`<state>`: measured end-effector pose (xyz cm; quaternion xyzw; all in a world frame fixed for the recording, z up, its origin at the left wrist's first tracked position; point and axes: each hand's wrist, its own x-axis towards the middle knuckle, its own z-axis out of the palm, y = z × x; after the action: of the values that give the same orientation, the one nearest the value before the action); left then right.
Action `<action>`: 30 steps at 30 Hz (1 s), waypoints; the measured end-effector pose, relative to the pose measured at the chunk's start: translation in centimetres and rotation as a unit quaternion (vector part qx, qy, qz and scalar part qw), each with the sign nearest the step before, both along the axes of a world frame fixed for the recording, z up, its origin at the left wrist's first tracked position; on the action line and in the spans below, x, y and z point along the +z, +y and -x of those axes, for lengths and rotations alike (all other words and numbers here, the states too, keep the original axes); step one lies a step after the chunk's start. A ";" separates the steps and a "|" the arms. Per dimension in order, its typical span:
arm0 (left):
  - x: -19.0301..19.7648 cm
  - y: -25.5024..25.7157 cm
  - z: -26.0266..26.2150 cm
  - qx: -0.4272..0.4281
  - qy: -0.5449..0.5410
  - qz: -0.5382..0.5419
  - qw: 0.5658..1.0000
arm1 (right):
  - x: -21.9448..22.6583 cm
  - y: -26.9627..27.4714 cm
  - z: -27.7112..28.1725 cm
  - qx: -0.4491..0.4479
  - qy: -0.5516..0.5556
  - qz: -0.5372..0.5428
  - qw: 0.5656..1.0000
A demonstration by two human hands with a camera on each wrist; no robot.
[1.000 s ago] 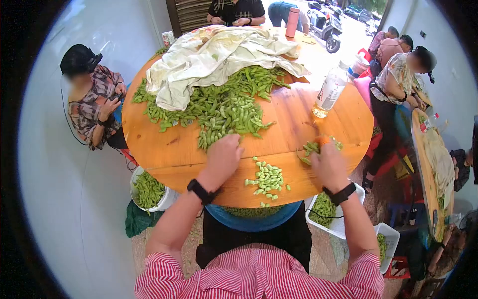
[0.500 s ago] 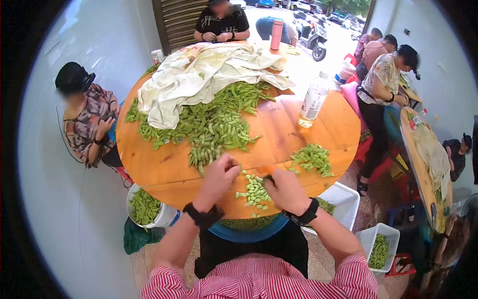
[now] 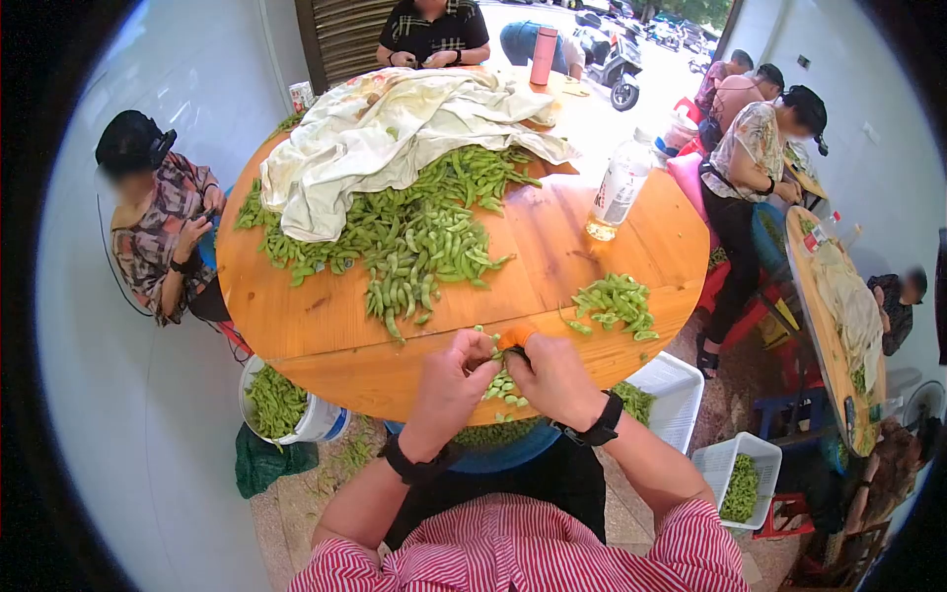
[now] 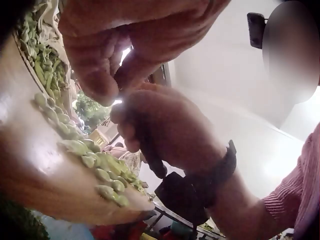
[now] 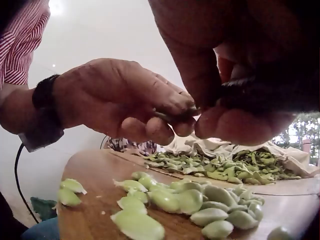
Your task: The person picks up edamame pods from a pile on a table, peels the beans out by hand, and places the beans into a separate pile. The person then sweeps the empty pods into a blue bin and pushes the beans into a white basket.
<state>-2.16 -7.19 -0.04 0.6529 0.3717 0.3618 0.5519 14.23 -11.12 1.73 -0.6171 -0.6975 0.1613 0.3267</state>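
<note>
Left hand [image 3: 452, 383] nearer right hand [image 3: 559, 377], pod-filled bucket [image 3: 320, 421]

there's a thin green pod [image 5: 172, 118] pinched in the left hand [image 3: 452, 383], its tip right at the right hand's [image 3: 560, 377] fingertips, mostly hidden tbh; bare beans [image 5: 191, 201], pale green and plump, lie loose just below both hands; a small pile of pods [image 3: 614, 302] sits beyond the right hand; a way bigger heap of pods [image 3: 429, 242] sprawls past the left hand

Bright glare from the doorway [image 3: 659, 91], black fisheye corners
</note>
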 end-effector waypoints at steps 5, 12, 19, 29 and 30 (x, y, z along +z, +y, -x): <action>-1.1 0.1 0.1 -0.007 -0.042 0.069 0.997 | 0.6 -0.1 0.2 -0.009 0.008 -0.006 1.000; -1.3 -0.3 -0.1 0.014 -0.043 0.092 0.995 | 0.5 -0.7 0.0 -0.003 -0.032 0.000 0.999; -0.2 -1.4 -0.5 0.061 0.002 -0.028 0.998 | 0.9 -1.2 0.2 0.001 -0.050 -0.003 0.999; -1.3 -1.5 -0.2 0.043 -0.019 0.064 0.997 | -0.2 -1.5 0.1 0.018 -0.043 -0.015 0.999; -1.1 -1.1 0.1 0.042 -0.019 0.064 0.997 | -0.3 -1.4 -0.2 0.017 -0.043 -0.016 0.999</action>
<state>-2.31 -8.29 -1.18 0.5932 0.4105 0.3727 0.5837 14.41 -12.55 1.44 -0.6062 -0.7236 0.1296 0.3034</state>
